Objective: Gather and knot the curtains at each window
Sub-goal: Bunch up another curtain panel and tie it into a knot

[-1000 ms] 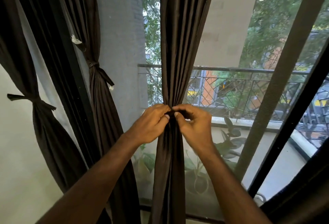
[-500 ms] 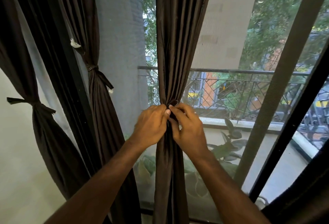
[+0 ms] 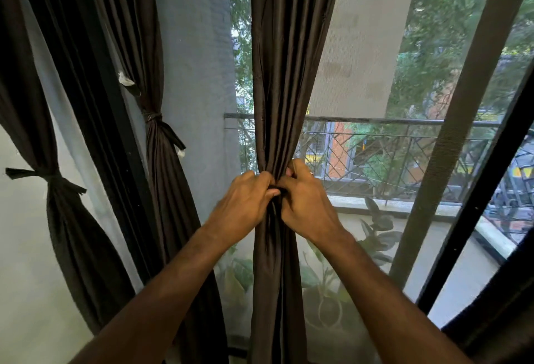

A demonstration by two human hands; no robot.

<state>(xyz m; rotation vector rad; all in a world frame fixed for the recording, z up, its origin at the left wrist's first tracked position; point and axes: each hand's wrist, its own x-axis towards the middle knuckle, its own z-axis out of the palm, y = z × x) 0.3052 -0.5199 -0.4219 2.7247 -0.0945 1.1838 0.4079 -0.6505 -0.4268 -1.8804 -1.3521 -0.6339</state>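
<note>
A dark brown curtain [image 3: 284,74] hangs in the middle of the window, gathered into a narrow bunch at waist height. My left hand [image 3: 245,204] grips the bunch from the left. My right hand [image 3: 306,202] grips it from the right, fingers curled into the folds. The two hands touch each other at the gather; a dark strip of fabric [image 3: 274,191] shows between them. What lies under the fingers is hidden.
Two more dark curtains hang to the left, each tied at its middle: one [image 3: 161,144] beside the grey wall [image 3: 196,74], one [image 3: 55,190] at the far left. A black window frame [image 3: 462,121] slants on the right. Beyond the mesh are a balcony railing [image 3: 375,123] and potted plants [image 3: 375,228].
Both hands stayed on the gathered curtain and shifted slightly upward, with the right fingers working deeper into the folds. The view has tilted a little.
</note>
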